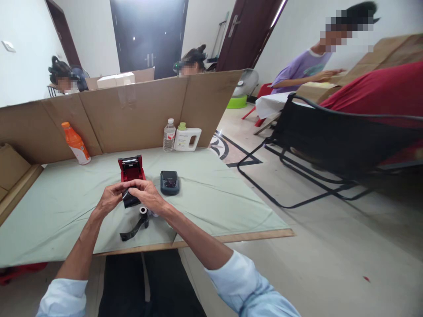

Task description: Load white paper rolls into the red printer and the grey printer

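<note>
Both of my hands are together over the table, pinching a glossy black strip that hangs below the fingers. My left hand grips its left side, and my right hand holds it from the right with the thumb on top. Just beyond them stands a small red printer with its lid raised and a roller showing; my hands cover its near part. Close below my right hand lies a small roll with a white core, and a loose black tail curls away to the left.
A dark compact printer sits right of my hands. At the back are an orange bottle, a clear water bottle and a white jug, before a cardboard wall. People are beyond; a black folding chair stands at right.
</note>
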A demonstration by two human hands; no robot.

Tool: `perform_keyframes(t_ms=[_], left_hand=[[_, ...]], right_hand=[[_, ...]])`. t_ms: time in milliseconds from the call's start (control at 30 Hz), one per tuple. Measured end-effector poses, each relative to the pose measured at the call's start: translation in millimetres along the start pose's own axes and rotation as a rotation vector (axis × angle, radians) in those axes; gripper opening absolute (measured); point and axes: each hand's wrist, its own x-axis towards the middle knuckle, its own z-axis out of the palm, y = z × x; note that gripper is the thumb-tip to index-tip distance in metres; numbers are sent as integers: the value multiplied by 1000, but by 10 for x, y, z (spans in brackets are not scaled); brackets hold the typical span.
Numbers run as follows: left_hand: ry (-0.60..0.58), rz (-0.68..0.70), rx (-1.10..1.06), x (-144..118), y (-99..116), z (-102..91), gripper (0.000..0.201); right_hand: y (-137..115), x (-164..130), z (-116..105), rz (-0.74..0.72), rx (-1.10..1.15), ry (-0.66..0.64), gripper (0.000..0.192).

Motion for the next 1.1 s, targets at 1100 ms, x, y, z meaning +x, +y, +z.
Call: perform_keyframes(t_ms=[1100], left_hand=[[49,236,1064,1076,-396,-239,37]], right_hand=[[352,308,-394,118,-517,161,24]])
